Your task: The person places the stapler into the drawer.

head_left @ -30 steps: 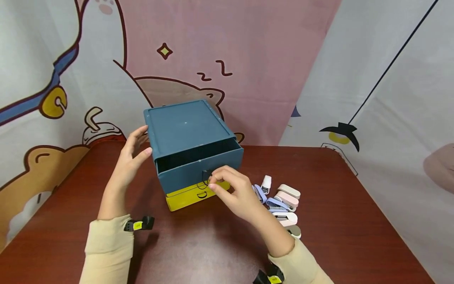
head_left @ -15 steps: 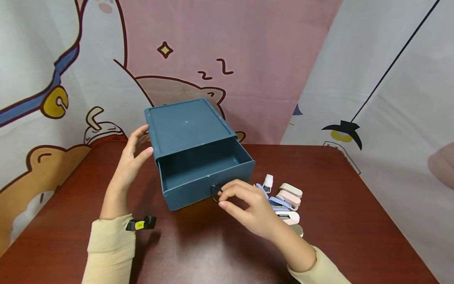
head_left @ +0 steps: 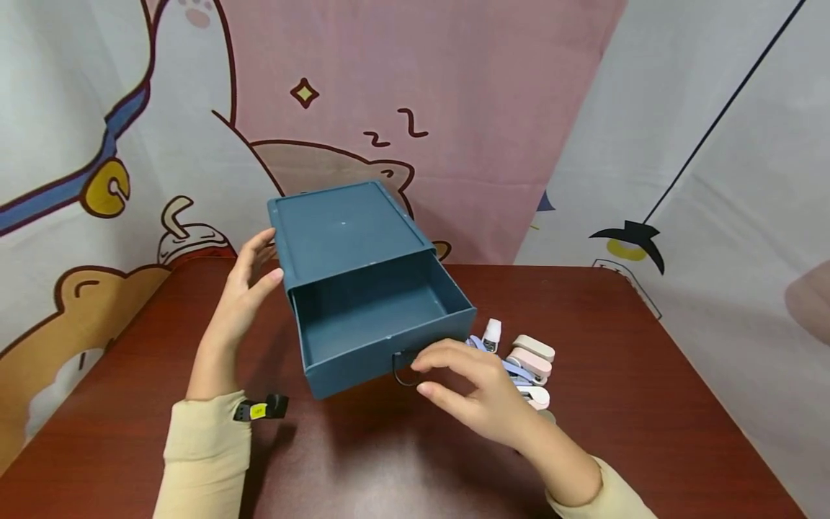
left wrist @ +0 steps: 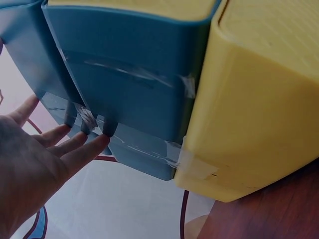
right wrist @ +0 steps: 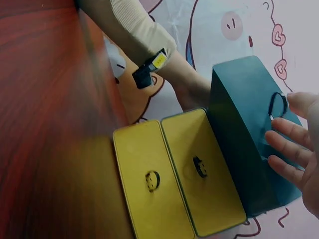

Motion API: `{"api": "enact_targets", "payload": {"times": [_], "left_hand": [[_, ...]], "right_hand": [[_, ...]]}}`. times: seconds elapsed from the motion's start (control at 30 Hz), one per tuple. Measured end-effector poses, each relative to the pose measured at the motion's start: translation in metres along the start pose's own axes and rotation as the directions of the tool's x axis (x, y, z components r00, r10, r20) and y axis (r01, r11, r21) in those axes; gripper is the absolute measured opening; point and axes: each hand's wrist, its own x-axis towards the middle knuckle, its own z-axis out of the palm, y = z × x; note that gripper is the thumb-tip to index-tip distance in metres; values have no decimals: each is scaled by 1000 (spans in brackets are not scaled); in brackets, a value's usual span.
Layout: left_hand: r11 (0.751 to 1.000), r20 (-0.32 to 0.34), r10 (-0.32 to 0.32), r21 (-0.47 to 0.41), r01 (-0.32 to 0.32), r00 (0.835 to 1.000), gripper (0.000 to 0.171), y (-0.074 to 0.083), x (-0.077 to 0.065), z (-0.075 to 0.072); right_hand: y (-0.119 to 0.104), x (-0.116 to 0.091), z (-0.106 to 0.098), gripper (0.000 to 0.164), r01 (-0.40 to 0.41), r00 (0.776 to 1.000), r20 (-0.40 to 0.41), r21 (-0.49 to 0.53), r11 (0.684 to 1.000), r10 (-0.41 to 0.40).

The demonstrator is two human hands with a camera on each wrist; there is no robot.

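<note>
A stacked drawer unit (head_left: 346, 231) stands on the table, its teal top drawer (head_left: 382, 339) pulled well out. The inside of that drawer is bare in the head view. My left hand (head_left: 243, 288) rests straight fingertips against the unit's left side; the left wrist view shows them touching taped teal casing (left wrist: 129, 64). Beside the drawer front, my right hand (head_left: 476, 389) has its thumb and fingers parted near the black loop handle (head_left: 397, 371). In the right wrist view the fingers are spread by the loop (right wrist: 271, 107), not curled round it.
Two yellow drawer fronts (right wrist: 187, 149) with black loops lie below the teal one. Several small white, pink and lilac stapler-like things (head_left: 532, 360) lie on the brown table (head_left: 648, 404), right of the unit. A printed cloth (head_left: 493, 130) hangs behind.
The teal top drawer has slid out toward me, covering the yellow front below in the head view. My right hand moved with it, then parted from the loop. The left hand stayed.
</note>
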Motion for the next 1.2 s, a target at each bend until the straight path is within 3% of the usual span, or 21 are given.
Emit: {"api": "enact_targets", "payload": {"times": [0.13, 0.23, 0.5, 0.67, 0.97, 1.07, 1.2], "left_hand": [[1000, 3, 0, 0, 0, 1000, 62, 0, 0, 1], [1000, 4, -1, -2, 1, 1000, 62, 0, 0, 1], [1000, 10, 0, 0, 0, 1000, 62, 0, 1, 1], [1000, 8, 3, -7, -3, 1000, 62, 1, 0, 2], [1000, 0, 0, 5, 0, 1000, 62, 0, 0, 1], [1000, -1, 1, 4, -1, 1000, 62, 0, 0, 1], [1000, -1, 4, -2, -4, 1000, 62, 0, -1, 1]], "right_hand": [[3, -6, -15, 23, 24, 999, -41, -24, 999, -25], [5, -13, -29, 26, -4, 997, -73, -81, 997, -2], [9, -36, -70, 28, -209, 976, -100, -156, 965, 195], [5, -43, -91, 41, -359, 933, -126, -248, 900, 337], [20, -63, -120, 39, -428, 904, -160, -386, 817, 397], [34, -76, -127, 39, -490, 871, -177, -398, 776, 459], [59, -99, -135, 39, -585, 804, -181, -405, 702, 566]]}}
